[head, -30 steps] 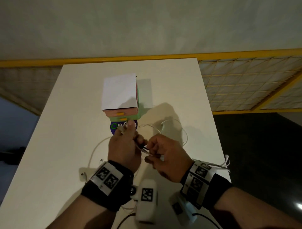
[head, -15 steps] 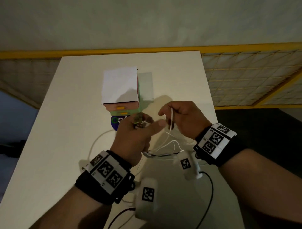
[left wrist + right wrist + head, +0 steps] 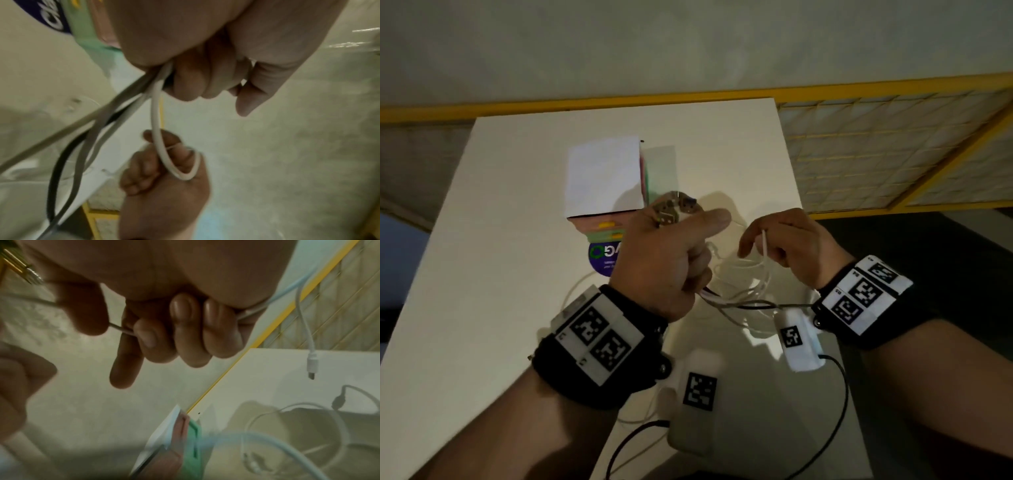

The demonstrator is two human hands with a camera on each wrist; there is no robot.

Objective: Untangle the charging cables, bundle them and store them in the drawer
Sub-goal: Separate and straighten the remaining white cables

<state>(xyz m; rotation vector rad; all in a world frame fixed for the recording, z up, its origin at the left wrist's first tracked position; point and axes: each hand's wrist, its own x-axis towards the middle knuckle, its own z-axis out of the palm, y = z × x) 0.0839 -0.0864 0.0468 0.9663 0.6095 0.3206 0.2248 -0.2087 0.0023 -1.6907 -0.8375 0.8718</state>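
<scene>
Both hands worked the cables point(image 3: 743, 291) above the table point(image 3: 500, 240): left hand point(image 3: 667, 260) fisted round several strands, prob. anchoring them. Right hand point(image 3: 787, 246) pinched one white cable point(image 3: 158, 138), seemingly teasing it free; drawer unit point(image 3: 604, 192) sat just beyond, shut.

Purple round sticker point(image 3: 602, 257) lies on white table point(image 3: 482, 274).

Two hands are up over the table: the left hand point(image 3: 671, 260) and the right hand point(image 3: 787, 246). One small drawer box point(image 3: 606, 185) stands on one white table point(image 3: 500, 240), with two drawer fronts showing, one pink point(image 3: 599, 224) and one green point(image 3: 606, 236). The charging cables point(image 3: 743, 284) are too tangled to count exactly; at least three white strands and one black show.
</scene>
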